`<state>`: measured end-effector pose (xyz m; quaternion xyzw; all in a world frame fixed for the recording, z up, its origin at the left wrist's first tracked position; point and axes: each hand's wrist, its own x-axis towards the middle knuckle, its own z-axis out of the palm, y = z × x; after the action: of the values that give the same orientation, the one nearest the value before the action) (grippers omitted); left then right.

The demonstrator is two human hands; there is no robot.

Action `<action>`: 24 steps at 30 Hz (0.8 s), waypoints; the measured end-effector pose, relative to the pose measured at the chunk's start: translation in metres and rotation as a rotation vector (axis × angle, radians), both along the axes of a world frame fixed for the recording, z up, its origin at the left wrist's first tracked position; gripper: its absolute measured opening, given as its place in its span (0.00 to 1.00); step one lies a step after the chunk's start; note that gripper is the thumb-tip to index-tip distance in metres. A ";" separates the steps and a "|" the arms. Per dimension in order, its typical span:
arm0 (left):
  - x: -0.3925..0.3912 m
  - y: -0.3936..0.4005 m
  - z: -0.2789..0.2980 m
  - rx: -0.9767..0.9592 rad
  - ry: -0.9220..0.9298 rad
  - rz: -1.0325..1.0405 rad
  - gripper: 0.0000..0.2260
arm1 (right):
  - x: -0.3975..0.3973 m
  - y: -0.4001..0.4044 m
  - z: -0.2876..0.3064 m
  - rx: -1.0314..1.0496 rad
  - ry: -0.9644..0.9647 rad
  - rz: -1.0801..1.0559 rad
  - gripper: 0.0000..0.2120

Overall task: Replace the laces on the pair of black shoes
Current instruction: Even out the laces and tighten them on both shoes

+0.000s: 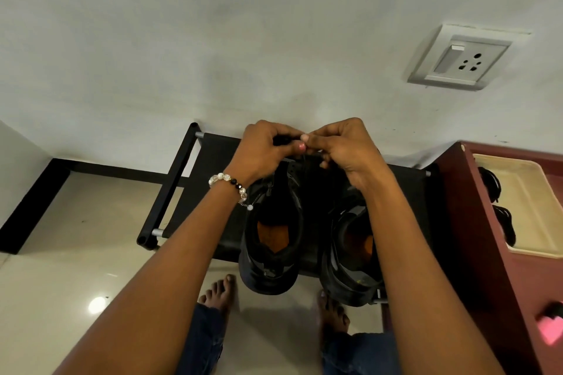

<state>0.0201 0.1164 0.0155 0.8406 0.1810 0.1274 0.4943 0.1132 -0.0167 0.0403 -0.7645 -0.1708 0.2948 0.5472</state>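
While both hands meet over the far edge of the rack (213,155), the work is right at the toe end of the left shoe (272,231). Left hand (268,149), bracelet (227,181) at the wrist, has its fingers curled and pinching a dark lace (281,140); right hand (341,146) pinches in close beside it, fingertips nearly touching. It looks like threading or knotting at the lowest eyelets, though the eyelets themselves are hidden behind the fingers. My read: keep the lace end short between the pinches, feed it straight, and even up both tails before moving up a row.

Right shoe (350,256) sits just beside the left one, both heels overhanging the near edge of the rack, so a hard tug could tip either off toward the bare feet below. Best to pull up and away, toward the wall (274,39), not toward the body.

For room, the rack's left half is open fabric. On the right, the maroon cabinet (487,253) stands tight against the rack, carrying a cream tray (536,207) with dark bundles, possibly laces, in it.
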 end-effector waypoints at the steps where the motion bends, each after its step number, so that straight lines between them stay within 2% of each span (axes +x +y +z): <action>1: -0.001 0.003 -0.001 0.008 0.011 0.051 0.08 | 0.001 -0.001 -0.001 -0.010 0.000 -0.006 0.07; 5: -0.012 0.028 -0.001 -0.006 0.011 0.384 0.02 | 0.015 -0.015 -0.004 -0.059 -0.030 -0.070 0.06; 7: -0.022 0.042 -0.001 -0.073 -0.015 0.624 0.04 | 0.022 -0.023 -0.006 -0.080 -0.053 -0.101 0.07; 9: -0.030 0.049 -0.003 -0.114 0.035 0.773 0.04 | 0.027 -0.026 -0.008 -0.102 -0.067 -0.137 0.08; 11: -0.032 0.047 -0.008 -0.018 0.151 0.760 0.05 | 0.027 -0.023 -0.009 -0.114 -0.091 -0.160 0.09; 12: -0.030 0.044 -0.009 0.065 0.176 0.690 0.09 | 0.024 -0.019 -0.008 -0.106 -0.098 -0.154 0.09; 14: -0.024 0.036 -0.004 0.151 0.111 0.463 0.16 | 0.015 -0.010 -0.006 -0.063 -0.078 -0.108 0.08; 16: -0.014 0.023 0.003 0.080 0.034 0.193 0.19 | 0.004 -0.001 -0.004 0.004 -0.034 -0.060 0.07; 18: -0.008 0.010 0.005 0.044 0.044 0.018 0.14 | -0.002 0.005 -0.002 0.065 -0.001 -0.037 0.08; 19: -0.007 0.006 0.005 0.065 0.057 0.011 0.10 | -0.003 0.006 -0.002 0.080 0.010 -0.031 0.08; 21: -0.006 0.008 0.004 0.041 0.045 0.123 0.04 | 0.000 0.003 -0.003 0.074 0.020 -0.030 0.09; 24: -0.014 0.030 0.003 -0.081 -0.017 0.445 0.05 | 0.012 -0.010 -0.006 0.014 -0.008 -0.039 0.06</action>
<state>0.0058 0.1463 0.0183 0.7584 0.3629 0.2331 0.4888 0.1252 -0.0269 0.0343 -0.7649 -0.1599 0.2798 0.5577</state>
